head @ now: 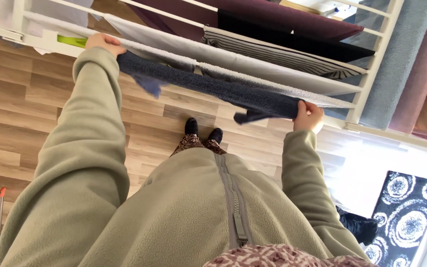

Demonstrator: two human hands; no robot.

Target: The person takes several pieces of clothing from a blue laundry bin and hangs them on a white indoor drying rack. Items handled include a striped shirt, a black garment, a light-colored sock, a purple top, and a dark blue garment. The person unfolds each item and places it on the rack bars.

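A person in a green fleece jacket (184, 207) stands at a white drying rack (371, 74) and looks down over it. The left hand (104, 42) is closed on one end of a dark blue towel (213, 86), near the rack's left side. The right hand (307, 116) is closed on the towel's other end, fingers curled over the edge, close to the rack's right rail. The towel is stretched between the two hands, lying along the nearest bar, with one corner hanging down near the left hand. Just behind it a white towel (253, 64) hangs over the next bars, then a striped cloth (292, 54) and a dark red cloth (273, 17). A small bright green piece (71, 40) shows beside the left hand. Below is a wooden floor (21, 109), and a black rug with white swirls (406, 217) lies at lower right.
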